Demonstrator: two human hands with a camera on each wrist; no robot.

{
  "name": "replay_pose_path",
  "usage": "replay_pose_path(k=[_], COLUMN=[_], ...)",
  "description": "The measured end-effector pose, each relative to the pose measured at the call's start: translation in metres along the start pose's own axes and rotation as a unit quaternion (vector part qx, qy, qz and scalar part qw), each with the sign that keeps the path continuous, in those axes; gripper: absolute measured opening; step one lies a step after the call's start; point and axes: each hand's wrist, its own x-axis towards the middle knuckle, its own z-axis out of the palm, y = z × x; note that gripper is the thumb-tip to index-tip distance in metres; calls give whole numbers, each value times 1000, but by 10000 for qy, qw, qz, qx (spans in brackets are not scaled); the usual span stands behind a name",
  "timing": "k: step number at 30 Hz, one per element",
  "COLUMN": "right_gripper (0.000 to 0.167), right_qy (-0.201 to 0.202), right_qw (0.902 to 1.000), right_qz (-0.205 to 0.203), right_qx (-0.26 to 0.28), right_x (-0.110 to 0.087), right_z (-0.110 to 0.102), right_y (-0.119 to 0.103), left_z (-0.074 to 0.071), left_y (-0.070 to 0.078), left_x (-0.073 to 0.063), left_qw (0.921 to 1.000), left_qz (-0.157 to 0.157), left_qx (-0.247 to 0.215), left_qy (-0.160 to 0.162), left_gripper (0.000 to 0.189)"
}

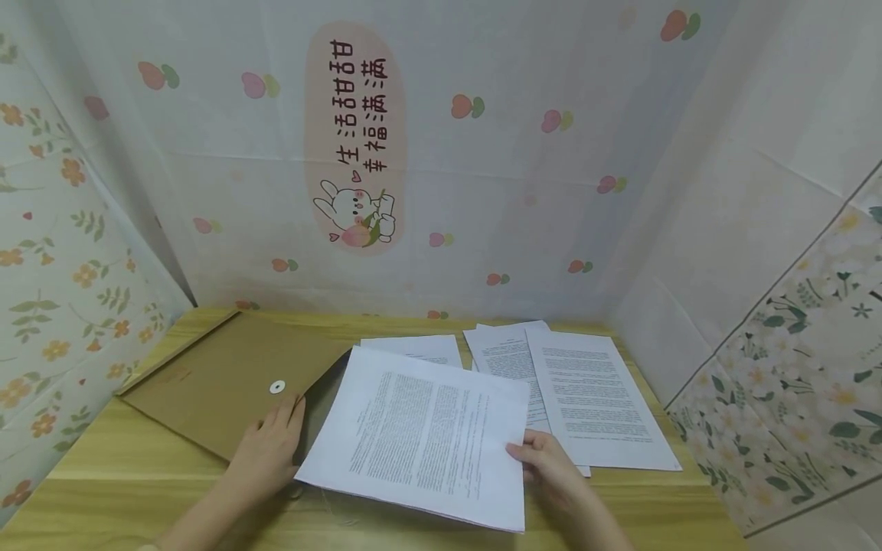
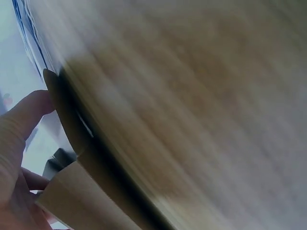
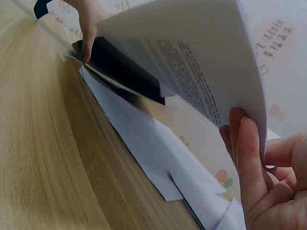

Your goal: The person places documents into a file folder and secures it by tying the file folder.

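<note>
A brown paper document envelope (image 1: 207,383) with a white round button lies at the left of the table. My left hand (image 1: 272,440) grips its right-hand end, and the left wrist view shows the thumb (image 2: 36,108) at the edge of the envelope's opening (image 2: 67,115). Raised over the table, a stack of printed sheets (image 1: 420,436) has its left edge beside that opening. My right hand (image 1: 551,467) pinches the stack by its right edge, thumb on top; in the right wrist view the fingers (image 3: 249,158) show on the underside.
More printed sheets (image 1: 592,398) lie overlapping at the right of the wooden table (image 1: 654,509). Another sheet (image 1: 413,346) lies behind the held stack, partly covered by it. A thin string (image 1: 338,513) trails below the stack. Patterned cloth (image 1: 482,191) hangs behind and at both sides.
</note>
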Motion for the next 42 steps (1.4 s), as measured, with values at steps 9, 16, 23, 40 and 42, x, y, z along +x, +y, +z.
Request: replay_pose_path(k=[9, 16, 23, 40, 42], right_gripper=[44, 41, 43, 40, 37], right_qy=[93, -79, 355, 596, 386], right_qw=[9997, 9996, 9991, 9980, 9989], right_qz=[234, 210, 248, 185, 226], right_qx=[5, -150, 4, 53, 108], right_x=[5, 5, 11, 22, 24], right_z=[12, 24, 35, 77, 85], right_y=[0, -6, -11, -3, 1], left_z=[3, 2, -4, -16, -16], left_y=[0, -2, -7, -15, -15], left_x=[1, -2, -1, 3, 3], left_qw=[9998, 9996, 9990, 9822, 9807], left_qz=[55, 260, 292, -29, -56], left_qx=[51, 74, -158, -1011, -1115], left_qy=[204, 113, -303, -1584, -1605], left_gripper=[90, 82, 88, 106, 108])
